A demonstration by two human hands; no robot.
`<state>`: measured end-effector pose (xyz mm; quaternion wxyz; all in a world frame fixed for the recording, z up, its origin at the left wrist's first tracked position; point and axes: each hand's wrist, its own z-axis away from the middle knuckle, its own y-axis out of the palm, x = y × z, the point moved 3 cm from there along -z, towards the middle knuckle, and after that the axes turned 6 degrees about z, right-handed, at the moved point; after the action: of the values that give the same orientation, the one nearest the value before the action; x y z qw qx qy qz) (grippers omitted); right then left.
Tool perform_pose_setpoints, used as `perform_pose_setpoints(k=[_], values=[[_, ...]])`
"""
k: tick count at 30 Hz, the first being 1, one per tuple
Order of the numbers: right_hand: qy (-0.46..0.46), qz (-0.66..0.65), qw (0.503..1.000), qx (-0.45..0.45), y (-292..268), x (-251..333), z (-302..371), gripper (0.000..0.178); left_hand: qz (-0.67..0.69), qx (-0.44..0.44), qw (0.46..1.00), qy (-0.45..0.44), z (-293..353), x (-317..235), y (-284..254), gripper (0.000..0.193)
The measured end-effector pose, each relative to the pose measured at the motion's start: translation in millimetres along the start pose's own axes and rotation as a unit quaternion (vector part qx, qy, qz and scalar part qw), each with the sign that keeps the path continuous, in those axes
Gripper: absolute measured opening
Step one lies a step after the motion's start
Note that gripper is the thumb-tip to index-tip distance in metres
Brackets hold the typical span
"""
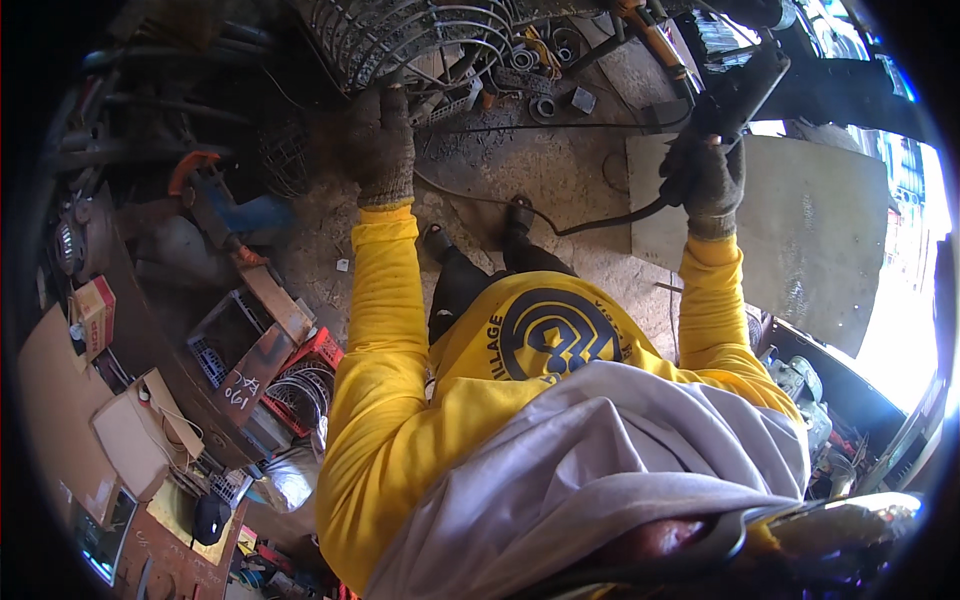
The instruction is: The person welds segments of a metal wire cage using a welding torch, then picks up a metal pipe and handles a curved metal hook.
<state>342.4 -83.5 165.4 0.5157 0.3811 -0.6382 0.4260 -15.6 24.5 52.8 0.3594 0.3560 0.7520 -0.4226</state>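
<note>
My right hand (705,180), in a dark work glove, is closed around a dark corded power tool (745,90). The tool points up and to the right, and its thick black cord (610,220) leaves the hand and curves left across the floor. My left hand (385,140), also gloved, is raised beside the near edge of a round grille of bent metal rods (410,35). One bare fingertip pokes out of this glove. Deep shadow hides its other fingers, so I cannot tell whether it touches the grille.
An orange power tool (650,40) lies at the far right. Metal rings (540,105) and scraps litter the floor ahead. A flat grey sheet (800,230) lies to the right. On the left are a blue vise-like tool (245,212), red crates (325,350) and cardboard (65,400).
</note>
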Motion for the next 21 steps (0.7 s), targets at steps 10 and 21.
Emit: perform_pose_setpoints(k=[10, 21], values=[[0.028, 0.006, 0.994, 0.107, 25, -22, 12, 0.062, 0.065, 0.014, 0.992, -0.110, 2, -11, -4, 0.029], [0.028, 0.098, 0.992, -0.080, 37, -29, -13, 0.042, -0.001, -0.018, 0.998, -0.054, 4, 18, 4, 0.030]])
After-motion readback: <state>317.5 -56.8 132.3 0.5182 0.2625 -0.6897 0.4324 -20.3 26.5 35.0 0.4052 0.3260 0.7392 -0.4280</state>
